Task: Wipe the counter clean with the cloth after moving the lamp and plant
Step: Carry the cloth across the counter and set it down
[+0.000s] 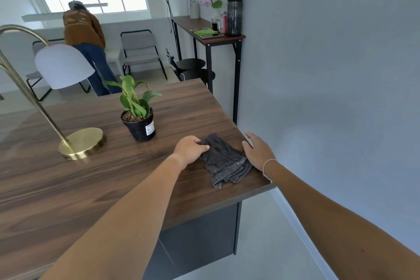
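Note:
A crumpled dark grey cloth (223, 161) lies near the right corner of the wooden counter (91, 188). My left hand (189, 149) rests on the cloth's left edge with its fingers curled onto the fabric. My right hand (258, 151) lies flat against the cloth's right side, fingers spread, at the counter's edge. A small green plant in a black pot (138, 118) stands just left of and beyond the cloth. Further left stands a brass lamp (81, 142) with a round base, curved stem and white shade.
The counter's right edge drops to a grey floor (261, 245) beside a pale wall. Beyond, a narrow tall table (229, 37) holds a dark bottle, a green cloth and a flower. Chairs and a bending person in a brown jacket (84, 36) are at the back.

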